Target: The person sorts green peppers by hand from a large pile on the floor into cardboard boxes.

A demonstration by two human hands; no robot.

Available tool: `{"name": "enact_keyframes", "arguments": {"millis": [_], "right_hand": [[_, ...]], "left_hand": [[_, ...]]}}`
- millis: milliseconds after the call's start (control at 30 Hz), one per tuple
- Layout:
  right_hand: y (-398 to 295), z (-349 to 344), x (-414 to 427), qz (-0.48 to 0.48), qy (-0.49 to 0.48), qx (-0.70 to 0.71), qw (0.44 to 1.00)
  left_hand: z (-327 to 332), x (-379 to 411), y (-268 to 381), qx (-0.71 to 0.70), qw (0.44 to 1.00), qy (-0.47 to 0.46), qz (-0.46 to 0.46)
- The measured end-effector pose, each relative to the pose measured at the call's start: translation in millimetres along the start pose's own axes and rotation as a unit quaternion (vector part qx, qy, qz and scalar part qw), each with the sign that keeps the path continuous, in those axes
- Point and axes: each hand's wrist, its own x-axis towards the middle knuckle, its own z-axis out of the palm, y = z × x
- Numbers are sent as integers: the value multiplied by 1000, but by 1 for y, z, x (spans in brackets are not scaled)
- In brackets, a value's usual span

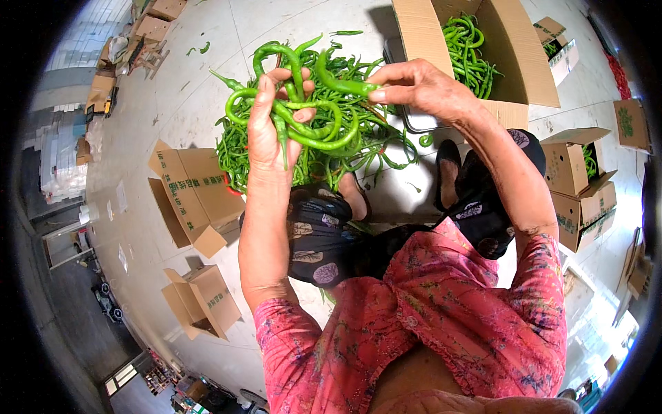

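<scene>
Several long, curled green chili peppers are gathered in my left hand, raised above the heap. Between thumb and fingers, my right hand pinches the end of one thick curved green pepper. Below both hands spreads a large pile of thin green chili peppers, partly hidden by my left hand and what it holds. Beyond my right forearm stands an open cardboard box with green peppers inside.
A metal scale platform sits partly under the open box. Open cardboard boxes stand on the left floor. Stacked boxes with peppers inside are on the right. A few stray peppers lie on the tiled floor.
</scene>
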Motion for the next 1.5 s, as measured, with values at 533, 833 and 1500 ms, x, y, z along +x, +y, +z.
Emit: {"name": "enact_keyframes", "arguments": {"millis": [533, 833, 1500], "right_hand": [[-11, -57, -21, -125, 436, -260, 853], [-19, 40, -9, -216, 146, -249, 933], [-6, 33, 13, -22, 52, 181, 982]], "left_hand": [[-3, 1, 3, -31, 999, -31, -24], [4, 3, -7, 27, 1000, 13, -4], [10, 4, -12, 50, 998, -5, -24]]}}
